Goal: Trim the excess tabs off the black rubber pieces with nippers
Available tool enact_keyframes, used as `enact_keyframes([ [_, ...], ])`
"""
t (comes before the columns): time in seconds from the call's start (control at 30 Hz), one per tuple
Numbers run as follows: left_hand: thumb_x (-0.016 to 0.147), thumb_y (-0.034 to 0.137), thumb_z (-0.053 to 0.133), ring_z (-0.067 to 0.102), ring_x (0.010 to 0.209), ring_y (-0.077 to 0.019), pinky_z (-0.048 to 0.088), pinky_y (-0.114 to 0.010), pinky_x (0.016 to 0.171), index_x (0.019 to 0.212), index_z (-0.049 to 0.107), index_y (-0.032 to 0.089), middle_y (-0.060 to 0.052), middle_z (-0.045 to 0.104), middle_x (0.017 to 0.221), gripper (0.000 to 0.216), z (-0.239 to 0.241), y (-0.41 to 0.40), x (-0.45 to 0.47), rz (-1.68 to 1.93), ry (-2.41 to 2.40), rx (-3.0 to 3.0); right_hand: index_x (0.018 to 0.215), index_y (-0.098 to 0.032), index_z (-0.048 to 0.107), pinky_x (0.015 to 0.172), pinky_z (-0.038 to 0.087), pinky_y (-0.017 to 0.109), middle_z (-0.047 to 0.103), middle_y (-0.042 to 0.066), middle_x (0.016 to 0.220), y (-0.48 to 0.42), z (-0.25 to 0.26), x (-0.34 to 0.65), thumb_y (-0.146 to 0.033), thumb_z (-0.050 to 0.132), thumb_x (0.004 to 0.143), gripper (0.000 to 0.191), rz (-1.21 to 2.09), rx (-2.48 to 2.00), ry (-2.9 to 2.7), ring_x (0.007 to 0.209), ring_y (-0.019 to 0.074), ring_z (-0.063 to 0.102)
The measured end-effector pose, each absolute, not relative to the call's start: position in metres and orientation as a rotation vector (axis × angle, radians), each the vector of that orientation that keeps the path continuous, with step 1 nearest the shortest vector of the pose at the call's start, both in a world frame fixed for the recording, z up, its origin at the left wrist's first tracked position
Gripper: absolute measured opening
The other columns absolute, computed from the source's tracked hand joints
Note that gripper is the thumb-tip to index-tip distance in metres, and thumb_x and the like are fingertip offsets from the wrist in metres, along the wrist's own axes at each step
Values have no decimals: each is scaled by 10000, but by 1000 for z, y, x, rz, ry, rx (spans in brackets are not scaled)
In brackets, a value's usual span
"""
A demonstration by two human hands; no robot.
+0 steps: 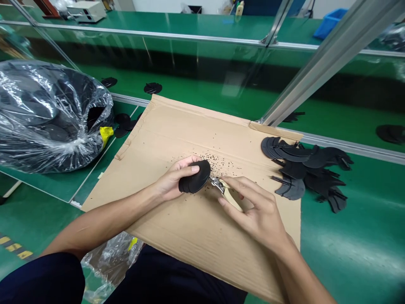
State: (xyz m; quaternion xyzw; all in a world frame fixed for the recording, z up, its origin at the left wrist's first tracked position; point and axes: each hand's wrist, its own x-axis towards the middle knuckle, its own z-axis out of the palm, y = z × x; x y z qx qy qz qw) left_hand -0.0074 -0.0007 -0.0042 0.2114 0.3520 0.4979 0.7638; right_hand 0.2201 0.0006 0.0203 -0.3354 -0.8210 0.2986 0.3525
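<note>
My left hand (pixel 175 179) grips a small stack of black rounded plastic pieces (pixel 196 176), thumb on top and fingers behind. In my right hand (pixel 257 205) are nippers with cream handles (pixel 232 198). Their metal jaws (pixel 216 182) meet the right edge of the black pieces; whether the jaws are closed on anything is too small to tell. Both hands are over a cardboard sheet (pixel 164 131). Many tiny black bits (pixel 218 161) lie scattered on it, around and behind the hands.
A pile of black plastic pieces (pixel 303 169) overlaps the cardboard's right edge. At left a clear plastic bag (pixel 47 114) holds black discs, with a few loose discs (pixel 122 120) beside it. A metal post (pixel 316 63) rises at back right. A blue bin (pixel 329 23) stands farther back.
</note>
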Motion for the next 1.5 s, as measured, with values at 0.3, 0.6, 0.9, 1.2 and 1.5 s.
enact_keyframes([
  [0.3,677,274,887,613,526,-68,510,-166,563,890,607,156,25,681,718,371,-3,-1,-7,1080,769,460,1255,-227,690,824,605,373,759,90,1060,-1,20,221,-231,693,908,347,770,-892,-2135,905,218,719],
  [0.6,728,237,848,706,778,-127,558,-206,744,985,652,153,-33,740,887,334,-2,0,-5,1164,810,403,1262,-233,680,773,598,388,746,82,1009,1,17,220,-259,684,903,361,663,-998,-2109,888,228,707],
  [0.9,782,164,775,600,586,-67,505,-175,570,1004,629,160,-15,716,871,266,4,5,-13,1235,808,426,1071,-220,695,648,541,300,718,23,892,7,17,227,-338,693,895,212,1127,-1090,-2129,722,169,638],
  [1.2,762,106,742,701,748,-119,574,-213,726,1264,630,186,-7,754,892,520,6,5,-14,1300,797,378,1094,-213,636,777,555,323,688,36,978,5,20,219,-373,632,953,214,1539,-1012,-1943,888,182,657],
  [1.5,752,42,690,707,791,-102,573,-184,754,1160,660,179,-18,754,938,432,5,6,-14,1327,770,364,1106,-210,632,797,575,357,709,57,984,9,16,222,-366,634,937,231,1236,-1056,-1823,896,205,691],
])
